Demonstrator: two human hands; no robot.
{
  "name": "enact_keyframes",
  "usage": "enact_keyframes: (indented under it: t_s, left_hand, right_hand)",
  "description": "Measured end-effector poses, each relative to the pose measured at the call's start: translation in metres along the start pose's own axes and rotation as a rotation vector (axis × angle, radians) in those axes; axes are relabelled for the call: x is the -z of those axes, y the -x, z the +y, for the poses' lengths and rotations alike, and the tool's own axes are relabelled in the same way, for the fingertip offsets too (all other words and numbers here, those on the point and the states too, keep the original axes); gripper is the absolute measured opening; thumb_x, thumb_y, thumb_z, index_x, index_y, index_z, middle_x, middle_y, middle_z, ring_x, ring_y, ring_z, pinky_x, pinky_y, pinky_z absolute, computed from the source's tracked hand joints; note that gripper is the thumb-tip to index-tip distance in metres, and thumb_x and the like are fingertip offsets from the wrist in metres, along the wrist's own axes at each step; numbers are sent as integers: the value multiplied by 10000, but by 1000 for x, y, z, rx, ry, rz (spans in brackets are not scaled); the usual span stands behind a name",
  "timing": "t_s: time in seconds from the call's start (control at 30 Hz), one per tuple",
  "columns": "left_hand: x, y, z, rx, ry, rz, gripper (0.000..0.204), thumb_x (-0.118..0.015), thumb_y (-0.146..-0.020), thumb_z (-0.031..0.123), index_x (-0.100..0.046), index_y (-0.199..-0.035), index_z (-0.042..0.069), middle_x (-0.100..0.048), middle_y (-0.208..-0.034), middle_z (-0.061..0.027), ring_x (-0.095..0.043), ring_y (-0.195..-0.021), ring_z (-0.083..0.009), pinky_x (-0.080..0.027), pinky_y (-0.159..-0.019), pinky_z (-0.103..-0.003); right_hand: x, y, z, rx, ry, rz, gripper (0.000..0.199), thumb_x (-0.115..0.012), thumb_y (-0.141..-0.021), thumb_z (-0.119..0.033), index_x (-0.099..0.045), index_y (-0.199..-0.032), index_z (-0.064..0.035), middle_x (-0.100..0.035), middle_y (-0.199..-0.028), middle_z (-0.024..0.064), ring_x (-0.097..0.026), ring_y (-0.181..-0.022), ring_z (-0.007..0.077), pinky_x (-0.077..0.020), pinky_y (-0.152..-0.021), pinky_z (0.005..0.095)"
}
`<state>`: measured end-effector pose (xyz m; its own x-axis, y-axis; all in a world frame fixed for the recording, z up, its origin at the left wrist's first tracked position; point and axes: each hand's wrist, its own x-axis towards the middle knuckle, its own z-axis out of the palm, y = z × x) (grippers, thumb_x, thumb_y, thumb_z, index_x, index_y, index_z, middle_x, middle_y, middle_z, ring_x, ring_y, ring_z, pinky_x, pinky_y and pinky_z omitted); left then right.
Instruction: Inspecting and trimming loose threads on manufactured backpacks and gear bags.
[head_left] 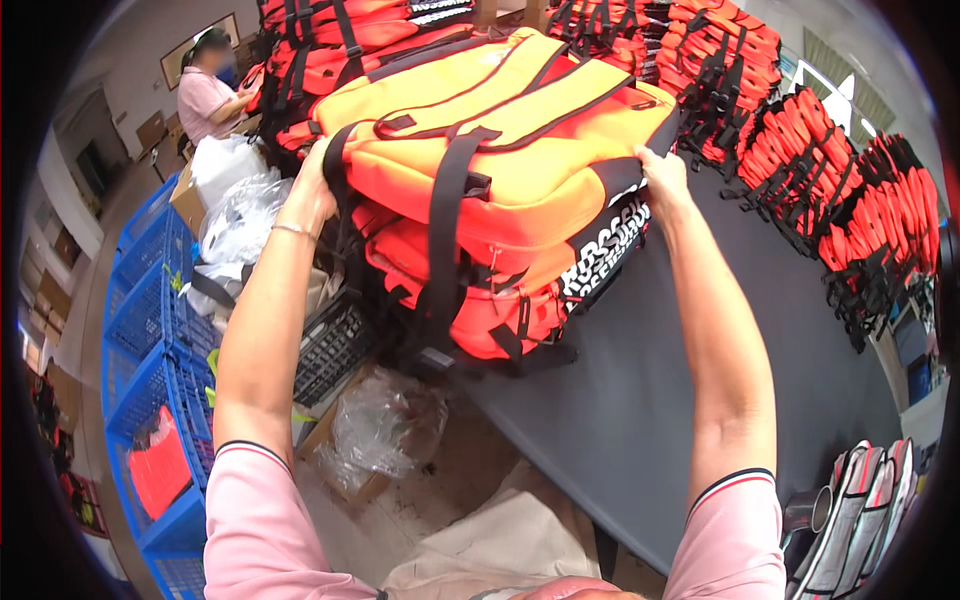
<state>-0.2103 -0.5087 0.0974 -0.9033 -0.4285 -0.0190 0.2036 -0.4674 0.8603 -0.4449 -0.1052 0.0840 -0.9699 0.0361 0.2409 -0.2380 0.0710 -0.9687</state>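
Note:
An orange backpack (400,185) with black trim lies with its shoulder straps (510,95) facing up. Beneath it is another red-orange backpack (500,325) with black straps and white lettering on its side. My left hand (317,185) grips the top backpack's left edge, by a black strap; its fingertips are partly hidden. My right hand (663,180) holds the right edge, thumb on top and fingers out of sight below. Both arms reach straight forward. Black webbing straps (447,235) dangle from the backpack's near side.
A dark table (690,350) extends to the right. Stacks of red-orange backpacks (800,160) line its far side. Blue crates (155,390), a black crate (335,345) and clear plastic bags (385,425) are at left. Another person (210,90) stands far left. Grey bags (860,510) sit near right.

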Motion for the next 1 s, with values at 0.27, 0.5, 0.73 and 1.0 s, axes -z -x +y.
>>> enact_keyframes:
  t_s: [0.27,0.5,0.73,1.0]
  left_hand:
    - [-16,-2,2,-89,-58,-51,305,-578,-943,308,-640,-1120,68,-702,-1023,-52,-682,-875,-166,-562,-797,-319]
    - [-53,21,4,-232,-197,63,641,-470,-918,641,-614,-1227,99,-677,-1144,-97,-665,-983,-198,-540,-862,-349]
    - [-45,38,23,-1476,-1063,558,362,-458,-1012,287,-602,-1124,-25,-605,-1030,-165,-546,-993,-307,-413,-894,-405]
    - [-38,0,-51,-1264,-1417,-285,379,-354,-1015,168,-606,-1176,-66,-639,-1199,-199,-584,-1168,-310,-424,-1028,-389]
  right_hand:
    - [15,-15,-9,-5,151,79,566,-712,-755,-299,-587,-1074,151,-648,-1049,264,-645,-913,290,-511,-775,384]
    - [43,2,-48,317,525,305,732,-556,-881,-534,-437,-1385,-16,-515,-1277,278,-503,-1210,388,-390,-1019,487]
    - [16,65,-71,533,712,-33,481,-429,-959,-502,-640,-1222,-159,-605,-1251,161,-560,-1156,372,-439,-972,479]
    - [80,84,-25,1014,1042,217,248,-490,-891,-292,-666,-943,-126,-654,-976,118,-650,-914,331,-562,-665,477]
